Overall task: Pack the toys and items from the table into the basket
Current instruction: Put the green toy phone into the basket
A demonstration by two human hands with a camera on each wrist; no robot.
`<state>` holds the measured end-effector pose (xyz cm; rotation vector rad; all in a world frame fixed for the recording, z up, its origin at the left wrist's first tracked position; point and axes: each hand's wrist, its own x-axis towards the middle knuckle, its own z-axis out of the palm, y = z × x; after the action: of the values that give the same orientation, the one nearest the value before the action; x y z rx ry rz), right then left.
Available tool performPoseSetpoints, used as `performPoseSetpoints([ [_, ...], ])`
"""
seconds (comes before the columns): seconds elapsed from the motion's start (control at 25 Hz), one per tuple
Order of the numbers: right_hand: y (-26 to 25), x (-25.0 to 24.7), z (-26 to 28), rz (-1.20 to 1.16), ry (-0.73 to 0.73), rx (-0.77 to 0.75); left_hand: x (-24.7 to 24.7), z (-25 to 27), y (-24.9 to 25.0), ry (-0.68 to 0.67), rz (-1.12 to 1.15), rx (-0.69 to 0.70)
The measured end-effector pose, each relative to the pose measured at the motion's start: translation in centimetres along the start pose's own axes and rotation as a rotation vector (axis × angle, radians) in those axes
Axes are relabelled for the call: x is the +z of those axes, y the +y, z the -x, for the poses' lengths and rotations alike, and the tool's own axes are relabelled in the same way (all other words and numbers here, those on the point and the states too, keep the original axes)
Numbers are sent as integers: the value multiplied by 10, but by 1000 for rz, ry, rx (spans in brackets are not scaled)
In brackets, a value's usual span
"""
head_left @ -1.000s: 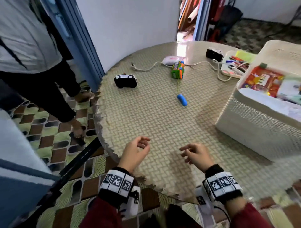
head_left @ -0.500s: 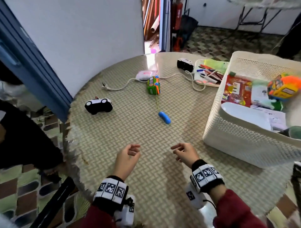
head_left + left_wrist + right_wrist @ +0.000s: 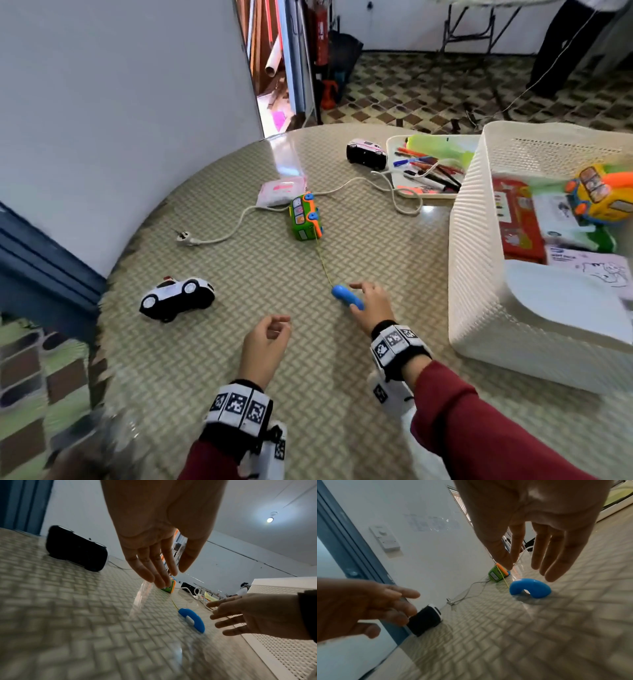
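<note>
Basket [image 3: 479, 260] of white perforated plastic stood at the right of the tabletop [image 3: 239, 342], already holding a red booklet, papers and an orange-and-yellow toy vehicle. Outside it were a black-and-white police car [image 3: 176, 298] near the left edge, a green-and-orange toy bus [image 3: 305, 217] toward the middle, and a second dark car [image 3: 365, 155] at the far side beside a tray of pens [image 3: 428, 168]. A thin yellow string [image 3: 323, 263] ran from the bus to a blue pull handle [image 3: 346, 297] lying nearer the person.

The right hand [image 3: 371, 306] was extended just beside the handle, fingers [image 3: 556, 561] spread and fairly straight, holding nothing; whether they touched the handle could not be told. The left hand [image 3: 265, 342] hovered above the tabletop, fingers loosely curled and empty.

Judgement: the handle was the nearest part of the bus toy, so reaching for it first appeared sensible. A white power cord [image 3: 222, 236] trailed close behind the bus and could snag if the toy were dragged by its string.
</note>
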<state>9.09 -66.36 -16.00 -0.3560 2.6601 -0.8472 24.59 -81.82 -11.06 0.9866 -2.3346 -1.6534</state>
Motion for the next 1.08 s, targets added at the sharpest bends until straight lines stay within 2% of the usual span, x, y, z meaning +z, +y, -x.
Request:
performPoseSetpoints([
  [0.08, 1, 6, -12, 91, -43, 8, 3, -33, 7, -11, 16, -5],
  [0.16, 5, 12, -18, 38, -10, 15, 7, -72, 17, -4, 43, -19],
  [0.32, 13, 5, -23, -251, 207, 60, 25, -147, 36, 45, 126, -87],
  [0.4, 13, -4, -27, -322, 299, 75, 37, -179, 41, 68, 144, -156],
  [0.52, 8, -12, -47, -370, 358, 41, 55, -218, 47, 91, 155, -222],
  [0.8, 8, -16, -70, -502, 343, 70, 81, -269, 59, 198, 190, -317],
  [0.96, 18, -16, -66, -524, 345, 117, 85, -277, 55, 164, 185, -389],
  [1.08, 16, -17, -61, -549, 372, 98, 87, -274, 52, 123, 288, -387],
])
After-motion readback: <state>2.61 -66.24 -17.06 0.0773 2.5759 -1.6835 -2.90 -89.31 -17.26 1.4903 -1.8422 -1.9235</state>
